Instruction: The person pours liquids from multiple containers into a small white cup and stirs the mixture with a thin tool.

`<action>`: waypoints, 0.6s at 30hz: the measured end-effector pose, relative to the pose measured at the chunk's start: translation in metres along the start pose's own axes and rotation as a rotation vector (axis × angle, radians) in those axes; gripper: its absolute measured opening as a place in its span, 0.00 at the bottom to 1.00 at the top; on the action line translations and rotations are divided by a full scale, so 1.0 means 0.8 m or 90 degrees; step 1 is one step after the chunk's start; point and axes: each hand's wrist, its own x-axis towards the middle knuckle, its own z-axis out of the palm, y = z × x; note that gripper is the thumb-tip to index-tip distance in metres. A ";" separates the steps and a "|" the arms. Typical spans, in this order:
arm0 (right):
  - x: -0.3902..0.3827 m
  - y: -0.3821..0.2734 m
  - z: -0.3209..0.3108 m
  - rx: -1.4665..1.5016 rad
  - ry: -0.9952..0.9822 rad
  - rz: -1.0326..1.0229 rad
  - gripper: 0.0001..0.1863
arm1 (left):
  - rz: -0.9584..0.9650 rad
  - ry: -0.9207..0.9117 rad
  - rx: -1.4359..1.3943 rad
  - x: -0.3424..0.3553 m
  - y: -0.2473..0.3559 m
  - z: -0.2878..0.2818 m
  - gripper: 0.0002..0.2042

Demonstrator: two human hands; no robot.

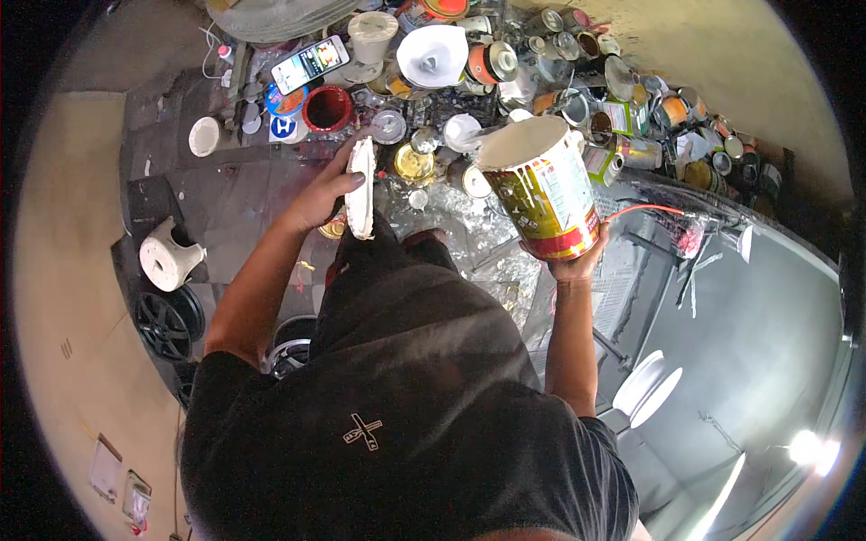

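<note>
My left hand (pixel 317 200) grips a round white lid (pixel 361 191), turned nearly edge-on, with its rim thickly crusted. Off to the right, my right hand (pixel 579 263) supports a large paint can (pixel 547 209) from beneath, its fingers curled around the base. The can has a yellow-green and red label with white drips running down from the rim. Its top is uncovered and tilted toward me, showing a cream-coloured inside; how much paint it holds I cannot tell. Lid and can are well apart, both held in the air before my body.
Paint-spattered clutter fills the far side: a phone (pixel 311 65), a red tub (pixel 327 109), a white bucket (pixel 373 36), a white bowl (pixel 433 56) and several cans. At left lie a white cut-out container (pixel 171 255) and a dark wheel (pixel 165 323). A white wheel rim (pixel 648 389) is at right.
</note>
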 end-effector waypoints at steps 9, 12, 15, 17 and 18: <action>-0.021 0.025 0.008 0.080 -0.001 0.052 0.54 | 0.174 -0.073 0.125 0.061 0.066 0.042 0.46; -0.024 0.036 0.013 0.096 -0.046 0.054 0.57 | 0.196 -0.120 0.278 0.100 0.119 0.074 0.51; -0.017 0.050 0.005 0.135 -0.058 0.033 0.59 | 0.266 -0.216 0.383 0.144 0.162 0.109 0.50; -0.017 0.055 0.002 0.145 -0.045 0.038 0.60 | 0.264 -0.298 0.401 0.181 0.176 0.132 0.50; -0.020 0.055 0.007 0.128 -0.064 0.049 0.60 | 0.291 -0.322 0.431 0.193 0.183 0.147 0.51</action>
